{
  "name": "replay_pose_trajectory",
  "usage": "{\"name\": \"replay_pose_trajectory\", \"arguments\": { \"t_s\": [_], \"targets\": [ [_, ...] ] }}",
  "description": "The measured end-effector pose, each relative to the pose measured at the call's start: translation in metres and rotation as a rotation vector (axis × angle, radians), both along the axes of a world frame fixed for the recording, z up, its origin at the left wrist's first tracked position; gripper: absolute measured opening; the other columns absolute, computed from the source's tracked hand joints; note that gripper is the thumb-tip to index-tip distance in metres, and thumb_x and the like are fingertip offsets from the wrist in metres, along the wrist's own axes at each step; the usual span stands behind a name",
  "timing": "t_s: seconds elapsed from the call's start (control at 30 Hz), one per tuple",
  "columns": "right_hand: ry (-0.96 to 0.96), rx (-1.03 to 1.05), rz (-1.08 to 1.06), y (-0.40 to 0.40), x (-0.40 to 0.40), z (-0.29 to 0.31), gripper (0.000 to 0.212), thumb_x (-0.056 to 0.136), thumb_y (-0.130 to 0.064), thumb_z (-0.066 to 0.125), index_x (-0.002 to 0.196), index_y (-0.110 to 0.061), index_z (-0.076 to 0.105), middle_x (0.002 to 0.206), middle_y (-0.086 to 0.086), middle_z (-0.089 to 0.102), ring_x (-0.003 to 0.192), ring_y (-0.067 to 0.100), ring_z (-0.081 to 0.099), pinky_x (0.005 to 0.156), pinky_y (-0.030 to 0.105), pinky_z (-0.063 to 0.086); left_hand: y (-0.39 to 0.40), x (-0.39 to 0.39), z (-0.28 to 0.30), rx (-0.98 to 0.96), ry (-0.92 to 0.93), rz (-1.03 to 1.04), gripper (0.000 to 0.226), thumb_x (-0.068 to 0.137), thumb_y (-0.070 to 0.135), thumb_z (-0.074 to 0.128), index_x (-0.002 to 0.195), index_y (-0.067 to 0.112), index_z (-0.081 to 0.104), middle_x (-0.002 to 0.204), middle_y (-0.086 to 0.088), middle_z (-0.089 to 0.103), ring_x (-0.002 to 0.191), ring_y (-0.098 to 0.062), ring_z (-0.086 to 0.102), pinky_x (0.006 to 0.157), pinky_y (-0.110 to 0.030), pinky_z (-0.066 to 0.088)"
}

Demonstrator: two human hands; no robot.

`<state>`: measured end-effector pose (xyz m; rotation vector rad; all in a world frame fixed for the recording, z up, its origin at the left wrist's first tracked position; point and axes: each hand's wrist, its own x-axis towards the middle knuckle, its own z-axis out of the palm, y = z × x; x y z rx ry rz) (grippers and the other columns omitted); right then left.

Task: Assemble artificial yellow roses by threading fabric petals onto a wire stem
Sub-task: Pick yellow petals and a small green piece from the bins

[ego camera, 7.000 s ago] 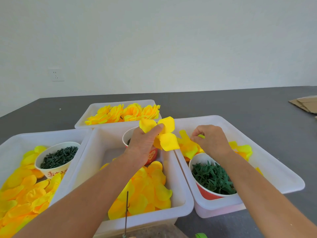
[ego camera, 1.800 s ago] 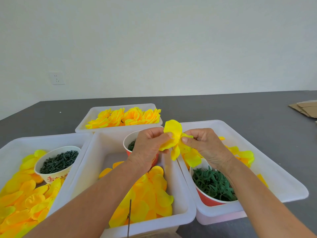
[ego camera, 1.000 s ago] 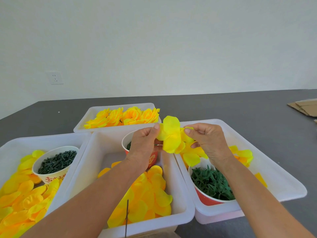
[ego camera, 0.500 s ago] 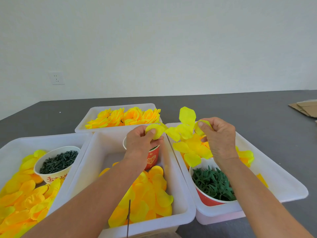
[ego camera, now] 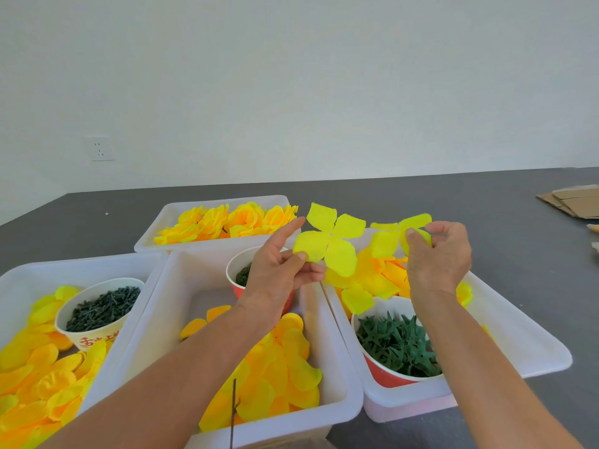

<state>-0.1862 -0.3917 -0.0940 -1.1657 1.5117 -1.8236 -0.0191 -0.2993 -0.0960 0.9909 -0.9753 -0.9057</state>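
A dark grey table carries everything — four white plastic bins set close together. The far bin stands behind the other three. In front, the left bin, the middle bin and the right bin sit side by side, walls nearly touching. Well apart, at the table's right edge, lie flattened cardboard pieces.

Yellow petals, dark-green calyxes

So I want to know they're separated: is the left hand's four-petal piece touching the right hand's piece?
Apart. The head view shows a gap between the four-petal piece and the right hand's piece.
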Motion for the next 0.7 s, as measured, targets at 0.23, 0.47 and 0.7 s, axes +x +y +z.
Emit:
{"name": "replay_pose_trajectory", "arguments": {
  "t_s": [0.23, 0.47, 0.7],
  "targets": [
    [0.125, 0.122, -0.001, -0.003, -0.004, -0.001, 0.022, 0.083, 0.0, 0.051, 0.086, -0.014, 0.067, 0.081, -0.001, 0.06, 0.057, 0.019, 0.046, 0.072, 0.043, 0.053, 0.002, -0.006, -0.007, 0.058, -0.283, -0.032, 0.038, 0.096, 0.002, 0.043, 0.11, 0.029, 0.066, 0.114, 0.0, 0.068, 0.113, -0.02, 0.059, 0.103, -0.04, 0.043],
    [0.413, 0.3, 0.111, -0.003, -0.004, -0.004, 0.034, 0.085, -0.005, 0.051, 0.115, -0.014, 0.065, 0.112, 0.01, 0.066, 0.097, 0.032, 0.06, 0.088, 0.04, 0.048, 0.0, -0.008, -0.014, 0.121, -0.372, -0.08, 0.035, 0.096, 0.004, 0.045, 0.125, 0.018, 0.058, 0.124, 0.007, 0.062, 0.122, -0.009, 0.052, 0.109, -0.032, 0.037],
    [0.694, 0.617, 0.224, 0.0, -0.001, -0.002, 0.015, 0.072, 0.001, 0.045, 0.069, -0.013, 0.046, 0.087, 0.012, 0.05, 0.089, 0.029, 0.042, 0.071, 0.033, 0.031, -0.004, -0.008, -0.018, 0.153, -0.445, 0.021, 0.037, 0.097, 0.005, 0.044, 0.13, 0.018, 0.053, 0.128, 0.003, 0.059, 0.113, -0.007, 0.052, 0.1, -0.021, 0.04]
  ]
}}
